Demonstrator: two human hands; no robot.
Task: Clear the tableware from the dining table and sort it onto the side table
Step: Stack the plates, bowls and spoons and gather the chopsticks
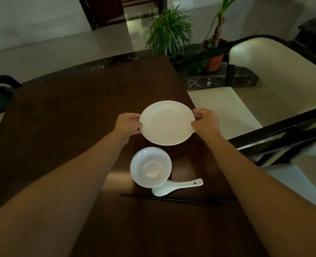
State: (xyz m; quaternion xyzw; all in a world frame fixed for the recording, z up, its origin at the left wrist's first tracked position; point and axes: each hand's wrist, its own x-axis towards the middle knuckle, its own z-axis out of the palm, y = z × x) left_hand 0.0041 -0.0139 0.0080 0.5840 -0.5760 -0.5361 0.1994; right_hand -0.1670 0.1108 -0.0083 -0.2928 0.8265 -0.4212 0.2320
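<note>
Plate: a white round plate (167, 122) is held over the dark wooden table (70, 117), near its right edge, tilted a little with its near rim lower; a shadow lies on the wood beneath it.
Left hand: the left hand (128, 125) grips the plate's left rim, thumb on top and fingers curled under.
Right hand: the right hand (206, 120) grips the right rim the same way, so the 2 hands are apart, 1 on each side of the plate.
Bowl: a small white bowl (151, 166) stands upright on the table just nearer than the plate, apart from both hands.
Spoon: a white ceramic spoon (173, 187) lies beside the bowl's near right side, its scoop partly hidden under the bowl's rim, its handle pointing right.
Chopsticks: dark chopsticks (172, 199) lie crosswise on the table just nearer than the spoon.
Chairs: 2 cream-cushioned chairs with dark frames (275, 75) stand to the table's right.
Plants: 2 potted plants (169, 32) stand on the floor beyond the table's far corner.
</note>
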